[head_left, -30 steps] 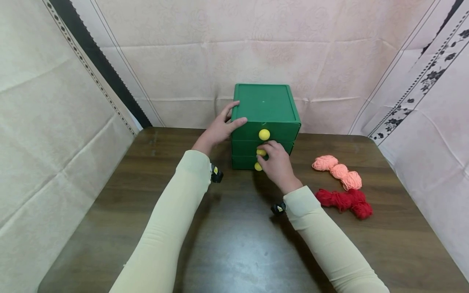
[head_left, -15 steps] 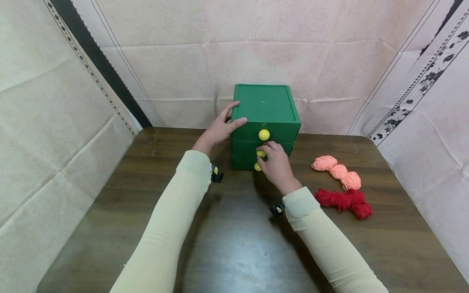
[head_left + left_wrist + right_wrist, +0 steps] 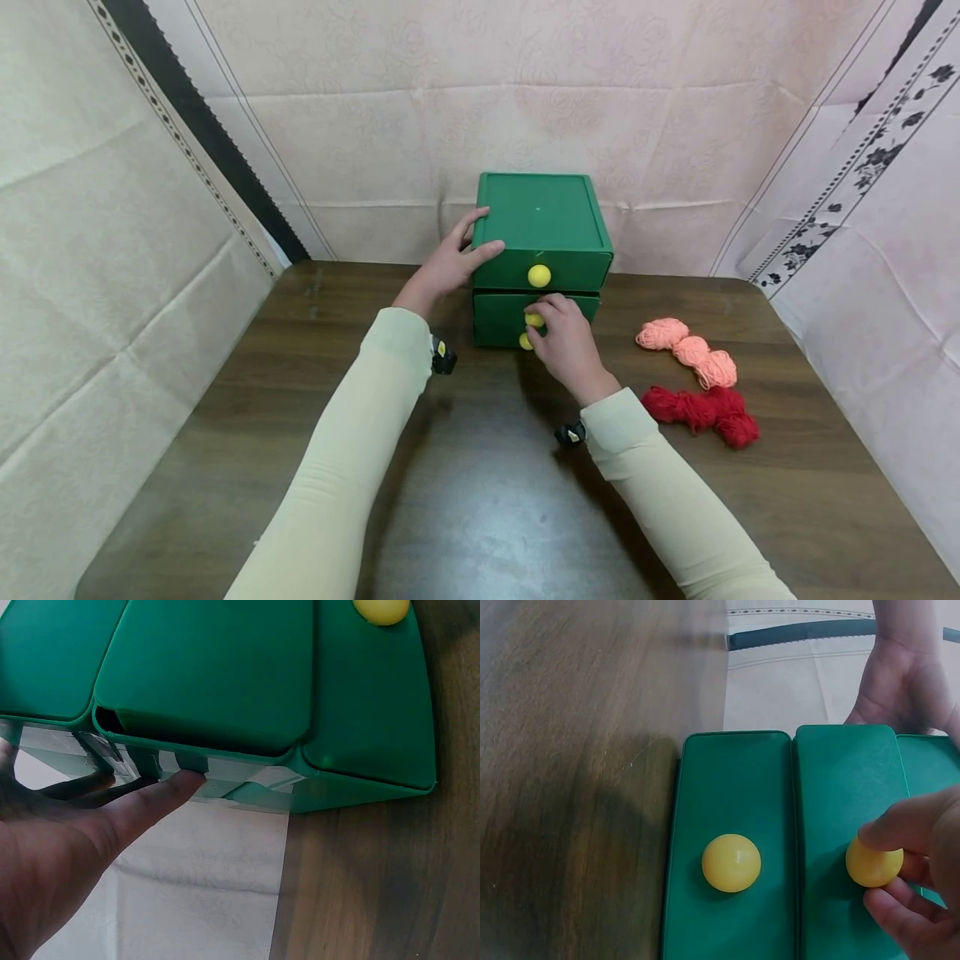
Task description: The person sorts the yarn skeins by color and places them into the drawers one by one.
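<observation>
Right hand (image 3: 567, 342) pinches middle knob (image 3: 871, 865); left hand (image 3: 452, 262), outstretched, touches green cabinet (image 3: 542, 218) at left.

The drawers (image 3: 573, 272) are green, knobs (image 3: 539, 276) yellow; peach yarn (image 3: 691, 351), red yarn (image 3: 703, 410), brown-grained tabletop (image 3: 465, 508), black-flowered white cloth (image 3: 888, 279).

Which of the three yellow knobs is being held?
The middle knob, on the drawer standing slightly out: the right hand pinches it, while the top knob and bottom knob are untouched.
</observation>
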### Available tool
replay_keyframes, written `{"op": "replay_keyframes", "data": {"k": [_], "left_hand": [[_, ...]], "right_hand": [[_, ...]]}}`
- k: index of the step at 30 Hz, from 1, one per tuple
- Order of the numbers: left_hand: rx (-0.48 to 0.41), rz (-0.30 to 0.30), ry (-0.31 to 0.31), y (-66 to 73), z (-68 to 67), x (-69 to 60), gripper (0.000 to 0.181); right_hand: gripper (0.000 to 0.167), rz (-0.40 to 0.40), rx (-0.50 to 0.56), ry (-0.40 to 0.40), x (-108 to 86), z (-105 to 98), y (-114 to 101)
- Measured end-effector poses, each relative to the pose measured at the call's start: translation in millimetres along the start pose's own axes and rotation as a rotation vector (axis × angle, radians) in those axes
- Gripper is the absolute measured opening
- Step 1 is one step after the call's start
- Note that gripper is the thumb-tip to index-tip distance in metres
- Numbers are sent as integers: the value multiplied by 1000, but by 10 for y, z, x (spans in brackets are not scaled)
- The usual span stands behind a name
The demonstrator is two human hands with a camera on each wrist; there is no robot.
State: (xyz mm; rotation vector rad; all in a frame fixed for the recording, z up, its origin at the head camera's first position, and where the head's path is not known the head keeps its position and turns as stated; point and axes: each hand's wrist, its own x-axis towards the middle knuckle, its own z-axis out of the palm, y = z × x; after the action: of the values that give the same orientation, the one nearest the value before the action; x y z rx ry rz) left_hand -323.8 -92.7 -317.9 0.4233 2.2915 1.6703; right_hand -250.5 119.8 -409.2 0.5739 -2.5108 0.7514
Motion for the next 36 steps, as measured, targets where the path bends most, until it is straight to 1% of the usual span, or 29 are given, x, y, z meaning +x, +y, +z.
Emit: {"op": "replay_keyframes", "data": {"k": [3, 10, 13, 17, 28, 33, 36], "left_hand": [[-1, 3, 0, -17, 1, 9, 74], [-32, 28, 28, -195, 1, 164, 72], [-35, 43, 37, -223, 5, 189, 70], [-36, 48, 37, -237, 4, 198, 70], [-77, 49, 21, -250, -4, 207, 71], [-48, 47, 29, -258, -3, 203, 72], [-55, 47, 26, -258, -2, 204, 72]], "right_hand": [[20, -7, -1, -2, -18, -7, -12], [20, -4, -18, -17, -55, -28, -41], [19, -4, -20, -22, -70, -44, -51], [20, -10, -15, -26, -91, -66, -67], [20, -29, -16, -45, -174, -111, -113], [20, -37, -18, -46, -205, -119, -130], [20, -38, -21, -48, -221, -126, -144]]}}
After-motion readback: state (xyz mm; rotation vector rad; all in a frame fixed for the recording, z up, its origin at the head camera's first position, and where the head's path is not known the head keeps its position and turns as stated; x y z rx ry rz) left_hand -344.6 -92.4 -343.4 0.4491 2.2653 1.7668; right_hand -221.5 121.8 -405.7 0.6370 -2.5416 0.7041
